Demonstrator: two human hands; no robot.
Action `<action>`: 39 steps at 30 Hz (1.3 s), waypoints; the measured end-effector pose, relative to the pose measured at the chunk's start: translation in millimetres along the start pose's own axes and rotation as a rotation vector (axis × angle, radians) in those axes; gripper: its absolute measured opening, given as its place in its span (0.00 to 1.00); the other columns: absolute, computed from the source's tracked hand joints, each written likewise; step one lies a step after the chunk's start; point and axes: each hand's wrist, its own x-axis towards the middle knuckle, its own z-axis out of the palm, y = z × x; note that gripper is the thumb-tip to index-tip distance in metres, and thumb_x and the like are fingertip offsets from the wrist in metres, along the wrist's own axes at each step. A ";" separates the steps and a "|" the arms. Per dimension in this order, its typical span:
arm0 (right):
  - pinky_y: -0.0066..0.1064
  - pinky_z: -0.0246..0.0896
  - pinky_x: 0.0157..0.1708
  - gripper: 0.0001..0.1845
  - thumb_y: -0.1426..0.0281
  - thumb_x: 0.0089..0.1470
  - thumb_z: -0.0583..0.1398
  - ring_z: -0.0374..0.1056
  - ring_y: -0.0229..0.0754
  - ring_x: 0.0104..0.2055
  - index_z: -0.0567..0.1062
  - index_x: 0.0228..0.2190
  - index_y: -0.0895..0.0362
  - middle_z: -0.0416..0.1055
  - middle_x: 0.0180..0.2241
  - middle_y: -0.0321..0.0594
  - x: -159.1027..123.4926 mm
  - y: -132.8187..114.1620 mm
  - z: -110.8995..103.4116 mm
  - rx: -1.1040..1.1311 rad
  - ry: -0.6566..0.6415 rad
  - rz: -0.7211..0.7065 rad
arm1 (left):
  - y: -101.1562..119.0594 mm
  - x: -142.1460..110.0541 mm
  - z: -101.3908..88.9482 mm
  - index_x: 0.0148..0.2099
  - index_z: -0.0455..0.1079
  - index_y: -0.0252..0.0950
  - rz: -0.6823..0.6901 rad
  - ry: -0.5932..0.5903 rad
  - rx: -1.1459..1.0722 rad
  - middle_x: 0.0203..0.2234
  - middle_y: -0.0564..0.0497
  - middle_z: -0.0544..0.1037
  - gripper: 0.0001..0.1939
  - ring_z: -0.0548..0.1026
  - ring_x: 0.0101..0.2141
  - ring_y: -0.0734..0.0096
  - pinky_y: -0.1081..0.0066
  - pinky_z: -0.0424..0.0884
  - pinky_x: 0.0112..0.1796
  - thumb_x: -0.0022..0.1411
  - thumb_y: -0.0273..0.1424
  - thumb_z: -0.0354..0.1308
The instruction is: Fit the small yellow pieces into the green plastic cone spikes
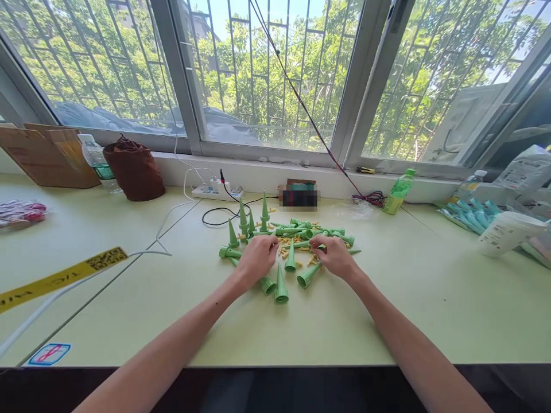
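Green plastic cone-shaped spikes (281,287) with ribbed collars lie in a loose pile on the pale table. Small yellow plastic pieces (297,242) are scattered among them. My left hand (259,258) is at the pile's left side, fingers bent and tips together at the yellow pieces; what they pinch is too small to make out. On the right, my right hand (334,256) has its fingertips closed over the pile, their contents also unclear. Between my hands a green spike (291,258) points upward. Several upright spikes (264,215) stand behind my left hand.
A power strip (217,191) with cables lies by the window wall. Further along are a brown bag (134,169), a green-capped bottle (399,192), a white cup (510,234) and blue packets (476,215). A white cable with a yellow tag (64,279) crosses the left side.
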 end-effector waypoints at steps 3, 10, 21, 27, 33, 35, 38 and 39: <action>0.31 0.63 0.33 0.11 0.73 0.53 0.57 0.69 0.39 0.25 0.78 0.36 0.55 0.78 0.33 0.39 -0.2 0.2 2.3 0.017 0.020 0.006 | -3.4 2.0 -1.5 0.35 0.74 0.35 -0.063 0.037 -0.028 0.26 0.49 0.78 0.12 0.73 0.27 0.67 0.71 0.63 0.30 0.64 0.29 0.49; 0.32 0.64 0.33 0.11 0.72 0.55 0.55 0.72 0.41 0.27 0.78 0.36 0.56 0.78 0.32 0.41 0.7 -0.5 5.2 0.040 0.071 -0.007 | -8.4 5.0 -7.2 0.32 0.75 0.36 -0.112 -0.008 -0.049 0.25 0.50 0.78 0.10 0.74 0.28 0.67 0.71 0.64 0.31 0.60 0.28 0.52; 0.31 0.64 0.30 0.11 0.71 0.57 0.54 0.72 0.43 0.27 0.76 0.34 0.56 0.77 0.28 0.40 0.4 0.4 6.4 0.075 0.090 -0.017 | -7.9 1.6 -7.6 0.29 0.74 0.36 -0.107 -0.196 -0.005 0.27 0.50 0.78 0.04 0.75 0.30 0.65 0.70 0.66 0.32 0.50 0.24 0.58; 0.31 0.64 0.29 0.11 0.71 0.57 0.53 0.70 0.41 0.24 0.76 0.34 0.56 0.77 0.27 0.40 -0.2 0.4 7.9 0.083 0.087 -0.016 | -10.0 0.9 -4.9 0.29 0.73 0.35 -0.074 -0.208 -0.005 0.26 0.49 0.77 0.07 0.74 0.30 0.64 0.69 0.65 0.32 0.51 0.21 0.55; 0.31 0.63 0.28 0.11 0.69 0.57 0.54 0.70 0.41 0.24 0.76 0.33 0.56 0.76 0.26 0.40 -0.4 -5.0 7.3 0.124 0.092 -0.006 | -11.0 0.4 0.1 0.35 0.74 0.35 -0.060 -0.163 0.010 0.30 0.47 0.78 0.10 0.74 0.34 0.62 0.67 0.67 0.36 0.56 0.21 0.52; 0.30 0.62 0.26 0.11 0.68 0.57 0.54 0.69 0.40 0.22 0.76 0.33 0.56 0.76 0.26 0.39 -1.2 -10.0 6.2 0.145 0.104 0.001 | -9.4 1.2 0.7 0.37 0.73 0.34 -0.029 -0.119 -0.028 0.30 0.47 0.77 0.11 0.74 0.35 0.63 0.67 0.68 0.37 0.59 0.22 0.50; 0.28 0.58 0.22 0.10 0.65 0.57 0.56 0.61 0.35 0.18 0.76 0.33 0.56 0.75 0.27 0.38 -3.7 -19.8 4.0 0.171 0.097 -0.018 | -4.5 2.3 0.3 0.38 0.73 0.34 0.053 -0.020 -0.117 0.33 0.46 0.76 0.11 0.73 0.34 0.65 0.68 0.68 0.38 0.63 0.24 0.48; 0.28 0.57 0.21 0.11 0.64 0.57 0.57 0.58 0.34 0.17 0.76 0.34 0.56 0.74 0.28 0.38 -4.7 -23.1 3.5 0.188 0.077 -0.038 | -2.4 2.5 -0.1 0.38 0.73 0.34 0.073 0.007 -0.151 0.33 0.47 0.75 0.12 0.73 0.34 0.66 0.68 0.69 0.38 0.63 0.25 0.48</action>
